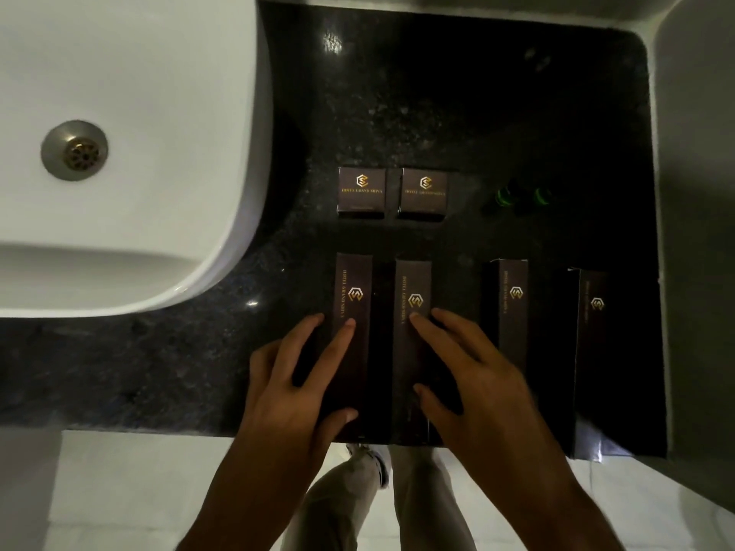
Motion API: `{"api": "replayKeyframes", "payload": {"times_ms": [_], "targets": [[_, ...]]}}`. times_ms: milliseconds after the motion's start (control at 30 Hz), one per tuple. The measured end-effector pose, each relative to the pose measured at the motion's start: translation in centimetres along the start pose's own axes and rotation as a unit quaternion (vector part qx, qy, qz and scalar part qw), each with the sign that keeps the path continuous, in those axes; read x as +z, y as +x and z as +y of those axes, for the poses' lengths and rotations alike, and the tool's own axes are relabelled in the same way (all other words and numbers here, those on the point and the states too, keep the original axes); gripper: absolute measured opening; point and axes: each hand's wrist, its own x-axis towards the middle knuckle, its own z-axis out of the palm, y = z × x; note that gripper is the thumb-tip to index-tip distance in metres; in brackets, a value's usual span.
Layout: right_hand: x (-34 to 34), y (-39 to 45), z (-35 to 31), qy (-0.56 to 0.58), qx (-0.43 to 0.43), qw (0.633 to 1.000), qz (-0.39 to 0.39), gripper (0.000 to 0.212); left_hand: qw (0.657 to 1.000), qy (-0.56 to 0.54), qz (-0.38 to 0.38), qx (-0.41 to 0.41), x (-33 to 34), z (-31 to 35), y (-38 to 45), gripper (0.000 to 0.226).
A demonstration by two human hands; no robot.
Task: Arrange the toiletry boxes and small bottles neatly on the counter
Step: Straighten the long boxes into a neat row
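Several long dark-brown toiletry boxes with gold logos lie side by side along the front of a black granite counter [397, 93]. My left hand [294, 375] grips the leftmost long box [354, 280], fingers on top and thumb at its near end. My right hand [473, 371] holds the second long box [413, 284] the same way. A third long box [511, 296] and a fourth [594, 332] lie further right. Behind them stand two small square boxes [361, 190] [423, 192]. Two small dark bottles with green rings [504, 198] [540, 197] stand at the right.
A white sink basin [159, 133] with a metal drain [74, 151] fills the left. A white wall [696, 192] borders the counter on the right and back. The counter's front edge runs just under my wrists, with white floor tiles and my legs [378, 503] below.
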Motion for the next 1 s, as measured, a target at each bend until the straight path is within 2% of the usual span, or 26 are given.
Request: {"api": "replayKeyframes", "payload": {"times_ms": [767,1000], "targets": [[-0.4,-0.03,0.09,0.022,0.002,1.0,-0.018,0.076,1.0,0.0,0.01,-0.009,0.43,0.3,-0.37,0.087],[-0.66,-0.36,-0.26,0.032,-0.004,0.999,-0.012,0.081,1.0,-0.014,-0.01,-0.024,0.13,0.19,-0.36,0.076]]}}
